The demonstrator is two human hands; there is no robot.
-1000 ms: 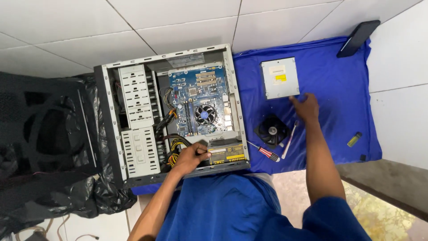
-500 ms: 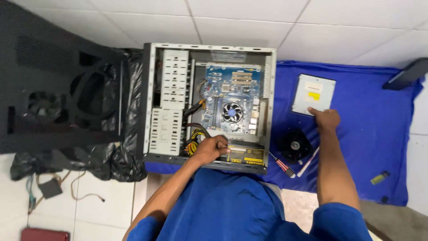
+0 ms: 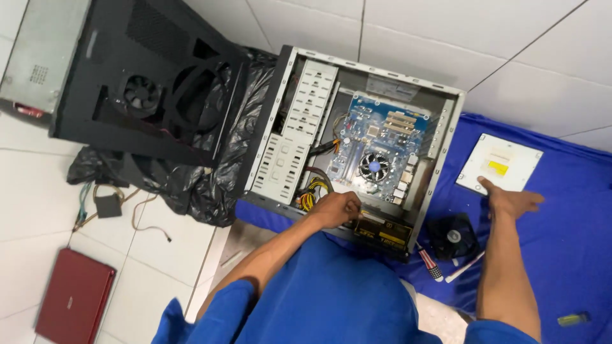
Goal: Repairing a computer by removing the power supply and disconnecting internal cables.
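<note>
from the head camera, looking straight down, the left hand rests closed on the near edge of the open computer case, fingers curled over the power supply at the bottom of the chassis, just beside the bundle of yellow and black cables; whether it truly grips something there or only braces, i cannot tell. the right hand lies flat and unclenched on the blue cloth, its fingertips touching the near edge of the optical drive, holding nothing. a second ago this hand sat lower on the cloth, close to the loose black fan and the striped-handle screwdriver; it has since travelled up to the drive, while the left hand has kept its place on the case. the view itself has swung left, so the detached black side panel with its small fan, the crumpled black plastic bag and a red laptop on the white tiles now show. that shift puts the drive, not the fan, under the working hand. the drive lies on the cloth well apart from the case's drive cage, outside the chassis. inside, the blue motherboard with its round cooler sits untouched.
</note>
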